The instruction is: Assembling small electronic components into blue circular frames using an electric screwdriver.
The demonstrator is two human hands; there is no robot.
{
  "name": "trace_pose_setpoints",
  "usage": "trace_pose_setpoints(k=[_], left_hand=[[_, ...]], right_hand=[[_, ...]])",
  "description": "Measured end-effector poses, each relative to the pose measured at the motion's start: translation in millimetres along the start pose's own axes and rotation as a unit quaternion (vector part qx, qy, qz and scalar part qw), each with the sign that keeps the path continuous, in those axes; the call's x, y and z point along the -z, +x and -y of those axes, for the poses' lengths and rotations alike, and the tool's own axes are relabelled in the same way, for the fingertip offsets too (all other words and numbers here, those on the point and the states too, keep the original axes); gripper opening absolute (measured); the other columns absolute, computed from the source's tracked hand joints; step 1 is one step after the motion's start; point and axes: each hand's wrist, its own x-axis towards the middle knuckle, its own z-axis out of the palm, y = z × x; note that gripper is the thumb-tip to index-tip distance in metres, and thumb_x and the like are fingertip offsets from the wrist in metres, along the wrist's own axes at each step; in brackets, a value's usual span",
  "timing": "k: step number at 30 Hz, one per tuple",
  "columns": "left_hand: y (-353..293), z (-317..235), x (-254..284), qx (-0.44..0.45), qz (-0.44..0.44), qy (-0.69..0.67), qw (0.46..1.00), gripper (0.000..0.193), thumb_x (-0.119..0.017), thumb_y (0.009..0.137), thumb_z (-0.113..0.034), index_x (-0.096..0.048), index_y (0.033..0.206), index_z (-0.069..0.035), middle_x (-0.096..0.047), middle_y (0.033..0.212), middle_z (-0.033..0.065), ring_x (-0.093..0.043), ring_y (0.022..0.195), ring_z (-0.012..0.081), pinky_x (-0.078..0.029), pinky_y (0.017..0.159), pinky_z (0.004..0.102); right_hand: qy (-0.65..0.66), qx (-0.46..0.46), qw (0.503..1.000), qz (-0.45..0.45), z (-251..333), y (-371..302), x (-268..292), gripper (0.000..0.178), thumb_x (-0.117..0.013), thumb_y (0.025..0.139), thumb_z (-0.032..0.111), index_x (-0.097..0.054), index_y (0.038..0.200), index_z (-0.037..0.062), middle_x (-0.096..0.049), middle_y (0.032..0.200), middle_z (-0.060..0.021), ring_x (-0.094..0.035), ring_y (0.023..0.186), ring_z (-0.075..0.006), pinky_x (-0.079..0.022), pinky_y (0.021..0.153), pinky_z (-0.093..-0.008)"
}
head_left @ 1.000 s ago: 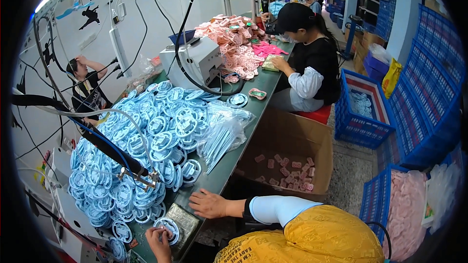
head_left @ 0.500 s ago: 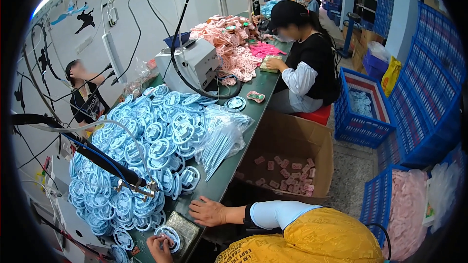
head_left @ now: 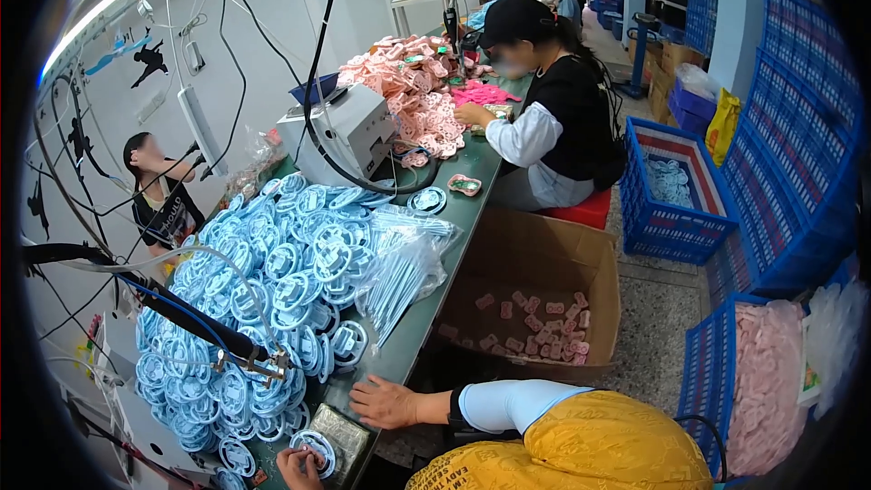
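Note:
My left hand (head_left: 296,469) reaches in at the lower edge, its fingers closed on a light-blue round plastic piece (head_left: 313,450). This piece rests on a grey, worn block (head_left: 339,436) at the table's near edge. Whether a small part is also between those fingertips I cannot make out. My right hand (head_left: 385,402) lies palm down on the green tabletop beside the block, fingers spread and holding nothing. Left of both hands rises a large heap of similar light-blue round pieces (head_left: 259,299).
A black rod with a metal fitting (head_left: 272,365) hangs over the heap. Thin blue sticks in a plastic bag (head_left: 406,277) lie beyond. A cardboard box (head_left: 581,254) with pink pieces stands right of the table. A co-worker (head_left: 567,118) sits by pink parts (head_left: 399,82); blue crates (head_left: 676,236) stand right.
The view has shifted slightly. Both my hands keep nearly the same pose on the piece and the table. The co-worker's hand has moved from a small block toward the pink pile.

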Motion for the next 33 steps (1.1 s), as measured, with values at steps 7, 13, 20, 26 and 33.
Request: trace_pose_setpoints(k=[7,13,20,26,33], left_hand=[[0.9,-3.2,4.3,0.001,0.012,0.015,1.000,0.011,-0.068,0.088,-0.012,-0.070,0.092,-0.002,-0.061,0.101,0.0162,-0.058,0.095,0.0358,-0.046,0.086,0.0431],[-0.2,-3.3,3.4,0.014,0.008,-0.009,1.000,0.010,-0.070,0.088,-0.011,-0.069,0.093,-0.003,-0.061,0.101,0.0158,-0.057,0.096,0.0350,-0.046,0.087,0.0429],[0.3,-3.0,4.9,0.008,0.008,-0.020,1.000,0.009,-0.070,0.087,-0.008,-0.069,0.094,-0.003,-0.061,0.100,0.0155,-0.057,0.096,0.0345,-0.046,0.087,0.0422],[1.1,-5.8,6.2,0.022,0.017,-0.018,0.999,0.009,-0.070,0.087,-0.007,-0.069,0.093,-0.001,-0.060,0.101,0.0154,-0.057,0.097,0.0340,-0.046,0.087,0.0413],[-1.0,0.6,3.3,0.028,0.011,-0.022,0.999,0.009,-0.070,0.087,-0.007,-0.069,0.093,0.000,-0.061,0.104,0.0153,-0.058,0.098,0.0332,-0.047,0.086,0.0402]], right_hand=[[-0.005,-0.006,0.999,0.040,2.3,1.9,6.7,0.035,-0.057,0.093,0.034,-0.059,0.115,0.0071,-0.056,0.121,-0.0110,-0.050,0.119,-0.0269,-0.036,0.100,-0.0437],[0.000,-0.010,0.999,0.047,2.4,1.6,7.4,0.036,-0.058,0.093,0.034,-0.059,0.116,0.0067,-0.057,0.123,-0.0116,-0.050,0.121,-0.0273,-0.036,0.100,-0.0440],[0.005,-0.016,0.998,0.061,3.6,2.7,8.9,0.037,-0.057,0.093,0.034,-0.059,0.118,0.0061,-0.057,0.123,-0.0118,-0.050,0.121,-0.0278,-0.036,0.101,-0.0447],[0.009,-0.016,0.998,0.062,2.0,2.0,8.6,0.037,-0.057,0.094,0.033,-0.060,0.119,0.0058,-0.057,0.124,-0.0128,-0.050,0.122,-0.0283,-0.036,0.101,-0.0450],[0.004,-0.014,0.999,0.050,3.0,1.5,7.8,0.036,-0.057,0.094,0.033,-0.060,0.118,0.0060,-0.057,0.124,-0.0128,-0.050,0.122,-0.0283,-0.037,0.101,-0.0449]])
